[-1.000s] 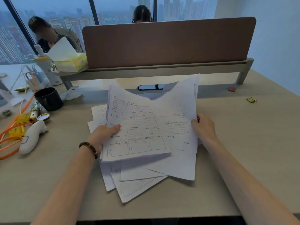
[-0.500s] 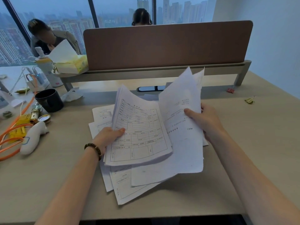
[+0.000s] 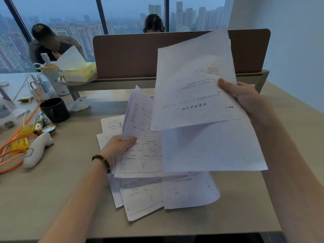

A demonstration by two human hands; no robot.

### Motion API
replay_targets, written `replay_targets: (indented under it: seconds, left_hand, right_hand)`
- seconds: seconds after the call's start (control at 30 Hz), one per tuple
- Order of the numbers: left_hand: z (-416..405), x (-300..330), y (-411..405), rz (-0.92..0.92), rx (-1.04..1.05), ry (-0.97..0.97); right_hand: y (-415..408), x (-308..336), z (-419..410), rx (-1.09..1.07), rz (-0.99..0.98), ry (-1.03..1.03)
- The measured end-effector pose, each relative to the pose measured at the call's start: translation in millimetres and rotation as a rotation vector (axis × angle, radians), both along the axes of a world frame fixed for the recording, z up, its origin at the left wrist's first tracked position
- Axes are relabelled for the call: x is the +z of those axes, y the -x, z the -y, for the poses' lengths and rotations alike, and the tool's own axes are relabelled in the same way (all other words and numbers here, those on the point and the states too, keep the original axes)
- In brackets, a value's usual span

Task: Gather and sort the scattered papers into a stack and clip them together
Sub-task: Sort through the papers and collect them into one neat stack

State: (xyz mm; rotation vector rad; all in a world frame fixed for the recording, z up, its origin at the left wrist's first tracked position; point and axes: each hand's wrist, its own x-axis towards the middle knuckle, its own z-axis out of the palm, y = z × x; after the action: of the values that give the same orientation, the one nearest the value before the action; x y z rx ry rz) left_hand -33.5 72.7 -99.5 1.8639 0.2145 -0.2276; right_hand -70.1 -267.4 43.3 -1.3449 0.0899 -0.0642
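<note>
The desk point(image 3: 52, 199) bears loose papers point(image 3: 140, 199) fanned at near centre. Above them the right hand point(image 3: 245, 97) pinches raised sheets point(image 3: 192, 102), long axis running near to far, just right of the form bundle point(image 3: 142, 137) gripped by the left hand point(image 3: 117, 146). A mug point(image 3: 55, 109) sits far left, clear.

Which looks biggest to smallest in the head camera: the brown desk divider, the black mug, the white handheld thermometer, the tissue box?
1. Brown desk divider
2. Tissue box
3. White handheld thermometer and black mug: look alike; the thermometer sits nearer the camera, so unranked.
</note>
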Motion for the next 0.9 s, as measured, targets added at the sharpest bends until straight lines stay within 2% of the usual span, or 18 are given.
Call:
replay_targets:
  seconds: [0.17,0.33,0.4,0.63,0.8,0.9]
  left_hand:
    - [2.3,6.4,3.7,0.006,0.021,0.167]
    - [7.4,14.3,8.5,0.02,-0.013,0.282]
    - [11.9,17.9,10.2,0.049,-0.038,0.282]
    - [34.4,16.6,15.9,0.131,-0.082,0.37]
    - [41.2,9.8,15.0,0.07,-0.13,0.443]
    - [43.4,11.8,15.7,0.109,-0.134,0.42]
  right_hand:
    - [-6.6,-20.7,3.3,0.025,-0.094,-0.003]
    - [-12.5,-62.7,-4.7,-0.031,-0.142,0.321]
    - [-16.4,-79.6,-8.1,-0.062,-0.151,0.37]
    - [-25.1,-118.1,-24.3,-0.044,-0.139,0.317]
    - [-21.8,-122.8,-31.2,0.043,-0.168,0.222]
    - [-19.8,-122.7,-26.9,0.012,-0.083,0.248]
